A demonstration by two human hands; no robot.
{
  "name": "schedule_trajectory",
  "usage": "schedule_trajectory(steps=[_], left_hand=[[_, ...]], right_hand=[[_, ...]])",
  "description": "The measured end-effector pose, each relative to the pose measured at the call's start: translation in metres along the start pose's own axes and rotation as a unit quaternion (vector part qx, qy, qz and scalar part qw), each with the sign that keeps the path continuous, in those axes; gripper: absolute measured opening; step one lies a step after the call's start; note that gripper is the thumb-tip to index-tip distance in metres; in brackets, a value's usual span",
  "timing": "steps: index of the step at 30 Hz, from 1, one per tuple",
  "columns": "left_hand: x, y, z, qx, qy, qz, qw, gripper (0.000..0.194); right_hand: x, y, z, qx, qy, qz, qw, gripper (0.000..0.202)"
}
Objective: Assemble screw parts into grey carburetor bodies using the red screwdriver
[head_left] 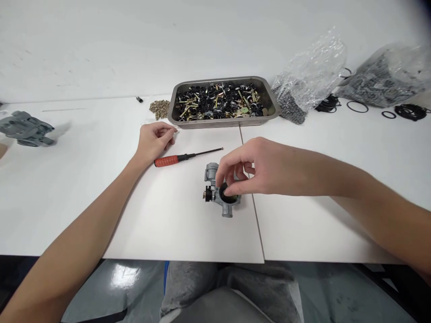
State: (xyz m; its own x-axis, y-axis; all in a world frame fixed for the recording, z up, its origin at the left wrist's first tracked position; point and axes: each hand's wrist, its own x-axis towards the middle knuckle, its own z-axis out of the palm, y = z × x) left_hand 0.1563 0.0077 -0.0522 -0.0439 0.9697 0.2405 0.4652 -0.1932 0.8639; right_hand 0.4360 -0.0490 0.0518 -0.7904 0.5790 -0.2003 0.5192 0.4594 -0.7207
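Right hand (257, 164) arched over casting (227, 209), left hand (154, 141) curled

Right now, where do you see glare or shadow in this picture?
Head view: strong glare on the floor, small highlights on the clear bag; same view: soft shadow below the right forearm, darkness inside the carburetor; same view: dark top right corner.

I've got open white table (151, 215) in front and left of the grey housing (227, 209). My right hand (252, 166) blocks its top and right side. Screwdriver (177, 159) lies across the lane from my left hand (155, 141). Tray (222, 123) walls off the back; bag (311, 74) crowds its right.
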Motion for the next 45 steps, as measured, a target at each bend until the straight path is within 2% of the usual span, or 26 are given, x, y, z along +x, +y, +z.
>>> schedule_trajectory(steps=[6, 12, 14, 16, 18, 21, 22, 25, 28, 35, 45], left_hand=[[0.001, -0.003, -0.001, -0.002, -0.002, 0.008, 1.000, 0.013], [0.001, 0.000, -0.003, -0.001, -0.011, 0.000, 1.000, 0.013], [0.001, 0.006, -0.010, 0.004, -0.049, -0.014, 0.999, 0.017], [0.001, 0.015, -0.021, 0.034, -0.115, -0.032, 0.992, 0.023], [0.001, 0.026, -0.034, 0.098, -0.191, -0.043, 0.976, 0.029], [-0.003, 0.043, -0.048, 0.221, -0.291, -0.057, 0.929, 0.036], [-0.004, 0.047, -0.050, 0.248, -0.317, -0.065, 0.913, 0.039], [-0.009, 0.054, -0.051, 0.266, -0.359, -0.083, 0.891, 0.046], [-0.011, 0.054, -0.044, 0.262, -0.361, -0.078, 0.892, 0.042], [-0.012, 0.055, -0.035, 0.234, -0.366, -0.086, 0.896, 0.019], [-0.013, 0.055, -0.035, 0.219, -0.369, -0.090, 0.899, 0.017]], right_hand=[[0.003, 0.005, 0.005, -0.006, 0.014, -0.008, 1.000, 0.018], [0.007, 0.007, 0.002, 0.017, -0.034, 0.006, 0.999, 0.019], [0.006, 0.007, -0.003, 0.016, -0.047, 0.003, 0.999, 0.021], [0.006, 0.011, -0.009, -0.001, -0.036, -0.001, 0.999, 0.025], [0.010, 0.021, -0.015, -0.037, 0.032, -0.003, 0.999, 0.027], [0.024, 0.050, -0.016, -0.083, 0.175, -0.010, 0.981, 0.022], [0.030, 0.061, -0.014, -0.084, 0.192, -0.009, 0.978, 0.019], [0.046, 0.089, -0.005, -0.051, 0.173, -0.004, 0.984, 0.019], [0.055, 0.102, 0.003, -0.043, 0.182, -0.022, 0.982, 0.018], [0.057, 0.106, 0.006, -0.047, 0.197, -0.028, 0.979, 0.006], [0.059, 0.107, 0.005, -0.059, 0.201, -0.010, 0.978, 0.007]])
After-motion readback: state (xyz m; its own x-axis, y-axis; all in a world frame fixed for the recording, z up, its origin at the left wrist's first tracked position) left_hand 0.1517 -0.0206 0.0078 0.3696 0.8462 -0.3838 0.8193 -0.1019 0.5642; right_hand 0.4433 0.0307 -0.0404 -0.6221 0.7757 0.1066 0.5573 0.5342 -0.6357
